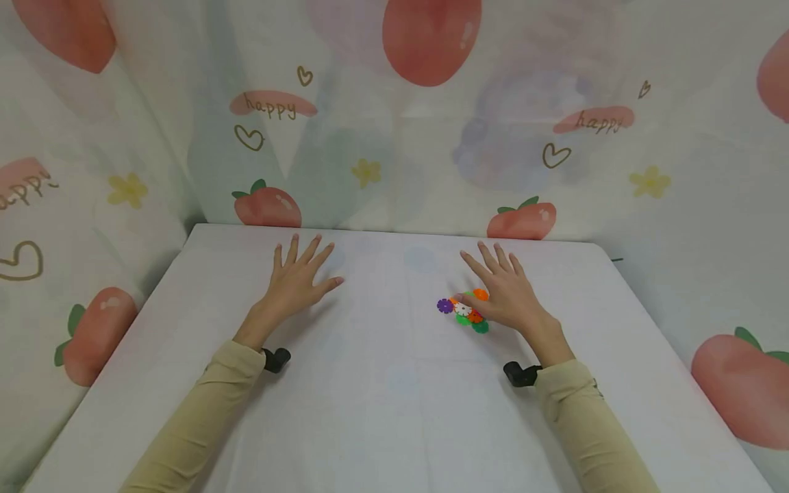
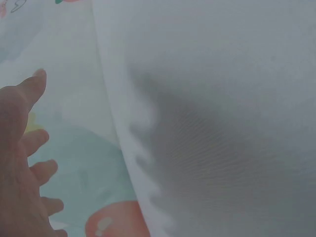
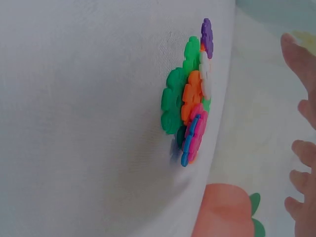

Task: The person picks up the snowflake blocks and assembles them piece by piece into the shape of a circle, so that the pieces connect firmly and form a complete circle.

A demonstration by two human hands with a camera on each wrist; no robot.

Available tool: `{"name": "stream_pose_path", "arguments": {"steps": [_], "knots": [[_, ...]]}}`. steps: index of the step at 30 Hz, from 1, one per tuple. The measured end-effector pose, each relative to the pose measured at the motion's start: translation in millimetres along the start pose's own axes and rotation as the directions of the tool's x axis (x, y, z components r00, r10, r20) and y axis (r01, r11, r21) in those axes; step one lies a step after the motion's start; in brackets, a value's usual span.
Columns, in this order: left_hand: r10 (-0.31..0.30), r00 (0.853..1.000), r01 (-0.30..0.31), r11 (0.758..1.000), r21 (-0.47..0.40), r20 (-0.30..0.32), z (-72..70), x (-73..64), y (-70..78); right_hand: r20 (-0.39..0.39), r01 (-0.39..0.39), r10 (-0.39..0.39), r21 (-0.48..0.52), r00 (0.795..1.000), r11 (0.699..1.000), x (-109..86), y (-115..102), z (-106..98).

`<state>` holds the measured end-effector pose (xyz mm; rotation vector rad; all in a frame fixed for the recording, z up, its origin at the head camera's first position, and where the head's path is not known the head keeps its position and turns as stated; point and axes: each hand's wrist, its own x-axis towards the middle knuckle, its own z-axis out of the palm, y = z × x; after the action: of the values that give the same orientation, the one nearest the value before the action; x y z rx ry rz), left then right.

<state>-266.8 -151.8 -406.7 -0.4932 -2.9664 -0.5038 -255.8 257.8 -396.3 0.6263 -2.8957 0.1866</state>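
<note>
A small heap of colourful plastic snowflake discs [image 1: 464,311] lies on the white table, right of the middle. In the right wrist view, green [image 3: 173,101], orange [image 3: 191,96], white, pink, blue and purple discs [image 3: 207,38] overlap one another. My right hand [image 1: 508,294] is held over the heap with fingers spread, partly covering it in the head view; nothing is in its grip. My left hand [image 1: 292,284] hovers over the left part of the table, fingers spread and holding nothing. Its shadow falls on the cloth in the left wrist view.
The table [image 1: 370,411] has a white cloth with faint creases. A printed curtain [image 1: 394,150] with peaches, hearts and flowers stands behind the table and along both sides. Black wrist cameras [image 1: 521,374] are worn on both wrists, just past the beige sleeves.
</note>
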Motion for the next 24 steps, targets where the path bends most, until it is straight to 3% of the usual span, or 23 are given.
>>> {"name": "stream_pose_path", "arguments": {"steps": [10,15,19,24], "knots": [[0.008,1.000,-0.008,1.000,-0.017,0.028,5.9,1.2,5.7,-0.014,0.014,-0.014,0.008,1.000,1.000,-2.3,0.6,0.2],[0.071,0.988,-0.055,0.992,-0.118,0.137,18.7,10.7,26.0,0.009,-0.012,0.011,0.114,1.000,0.993,-6.3,3.1,3.5],[0.126,0.966,-0.053,0.951,-0.304,0.227,31.7,23.3,51.5,0.055,-0.046,0.035,0.230,0.998,0.972,-7.7,5.1,8.6],[0.203,0.945,-0.076,0.898,-0.433,0.256,47.2,39.6,85.3,0.129,-0.074,0.032,0.333,0.991,0.940,-4.8,2.2,18.7]]}}
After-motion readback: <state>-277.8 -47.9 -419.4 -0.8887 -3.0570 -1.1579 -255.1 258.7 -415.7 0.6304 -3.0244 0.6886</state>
